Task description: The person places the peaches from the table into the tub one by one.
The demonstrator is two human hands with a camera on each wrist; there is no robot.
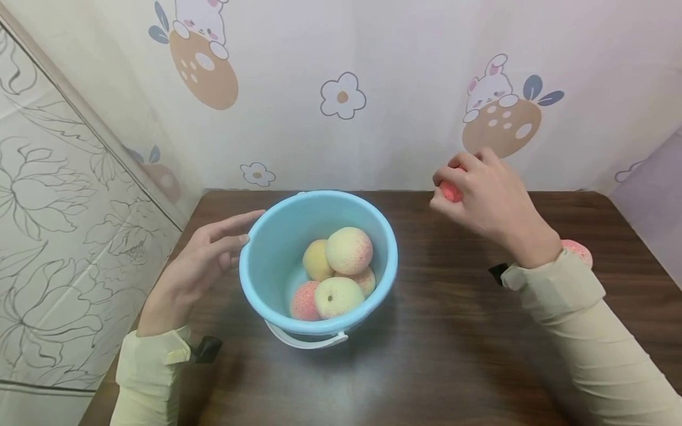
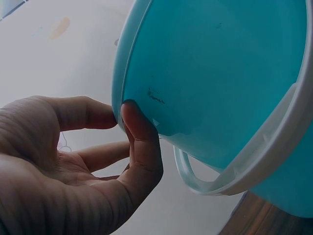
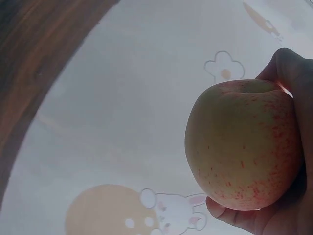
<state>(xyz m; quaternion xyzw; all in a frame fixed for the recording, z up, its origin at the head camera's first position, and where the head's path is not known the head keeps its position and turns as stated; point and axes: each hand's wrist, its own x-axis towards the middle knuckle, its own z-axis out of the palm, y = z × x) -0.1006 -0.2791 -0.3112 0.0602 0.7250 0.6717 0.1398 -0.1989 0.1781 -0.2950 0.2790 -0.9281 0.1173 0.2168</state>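
A light blue bucket (image 1: 318,200) with a white handle (image 1: 306,341) stands on the table, its mouth facing me. Several pale yellow and red-speckled apples (image 1: 338,297) lie at its bottom. My left hand (image 1: 194,266) is at the bucket's left side, thumb and finger pinching the rim (image 2: 119,78) in the left wrist view. Above the table's far edge, right of the bucket, my right hand (image 1: 487,198) grips another apple (image 3: 242,147), yellowish with red flecks and a dimple on top. In the head view the fingers hide most of that apple (image 1: 452,190).
One more pink-red apple (image 1: 578,252) sits on the right of the dark wooden table (image 1: 453,331), partly behind my right wrist. A pale curtain (image 1: 405,118) with rabbit prints hangs along the far edge. At the left stands a flower-patterned panel (image 1: 69,225).
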